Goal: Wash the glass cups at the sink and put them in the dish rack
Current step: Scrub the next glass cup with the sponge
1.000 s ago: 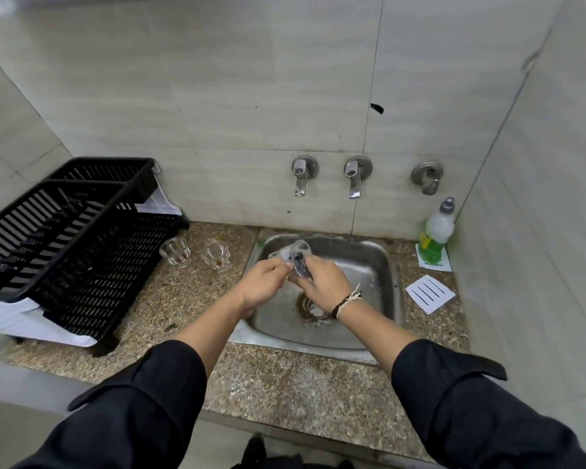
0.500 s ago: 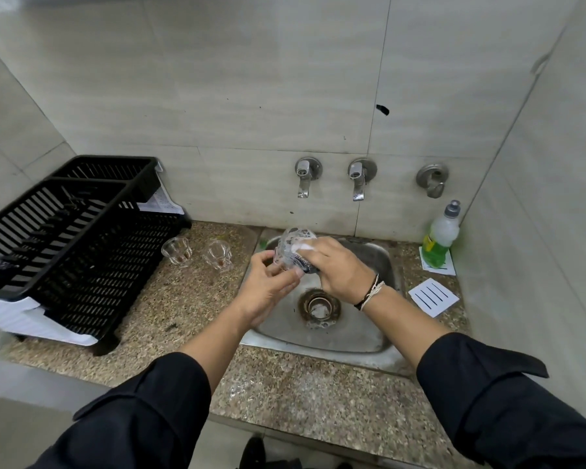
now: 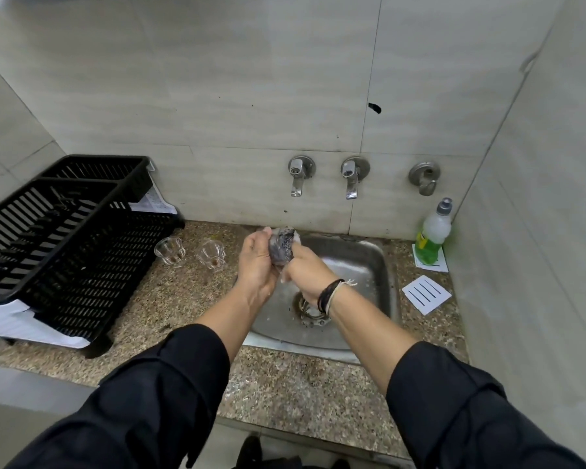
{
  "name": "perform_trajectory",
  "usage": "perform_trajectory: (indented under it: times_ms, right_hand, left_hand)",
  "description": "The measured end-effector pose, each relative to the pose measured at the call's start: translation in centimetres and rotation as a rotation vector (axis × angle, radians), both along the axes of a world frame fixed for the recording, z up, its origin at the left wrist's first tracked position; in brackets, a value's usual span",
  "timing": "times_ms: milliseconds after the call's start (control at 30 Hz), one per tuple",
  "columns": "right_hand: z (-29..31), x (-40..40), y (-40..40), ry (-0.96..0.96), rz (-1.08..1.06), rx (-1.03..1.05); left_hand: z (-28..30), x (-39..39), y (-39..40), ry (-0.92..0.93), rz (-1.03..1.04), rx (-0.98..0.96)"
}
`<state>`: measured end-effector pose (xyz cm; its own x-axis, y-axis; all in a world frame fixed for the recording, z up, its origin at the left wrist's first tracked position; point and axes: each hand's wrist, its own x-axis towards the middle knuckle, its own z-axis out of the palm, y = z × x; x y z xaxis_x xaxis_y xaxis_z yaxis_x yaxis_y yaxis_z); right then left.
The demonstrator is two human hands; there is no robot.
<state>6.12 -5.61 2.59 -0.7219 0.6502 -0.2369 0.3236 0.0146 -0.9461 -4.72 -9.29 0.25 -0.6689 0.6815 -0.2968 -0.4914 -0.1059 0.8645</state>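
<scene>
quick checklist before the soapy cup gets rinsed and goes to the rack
1. Cup held: ok, left hand grips the glass cup.
2. Scrubber inside cup: ok, right hand pushes the dark scrubber in.
3. Water running: not ok, no stream from either tap.
4. Cup over sink: ok, at its left rim.
5. Dish rack has room: ok, no cups inside.
6. Other cups: not ok, two cups wait on the counter.
</scene>
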Motion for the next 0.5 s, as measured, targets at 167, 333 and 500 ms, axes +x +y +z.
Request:
perform_trajectory:
  times_ms: [167, 333, 500]
  right_hand:
    - [-0.1, 3.1, 2.7, -0.386, 0.378, 1.068]
    - [2.6, 0.7, -0.4, 0.089, -0.119, -0.305]
    - [0.9, 0.7, 0.3, 0.191, -0.453, -0.771]
  left_hand:
    - [1.6, -1.8, -0.3, 0.063, -0.117, -0.059]
    - [0.3, -0.2, -0.6, 0.140, 0.001, -0.043]
    - [0.1, 0.3, -1.1, 0.163, 0.000, -0.124]
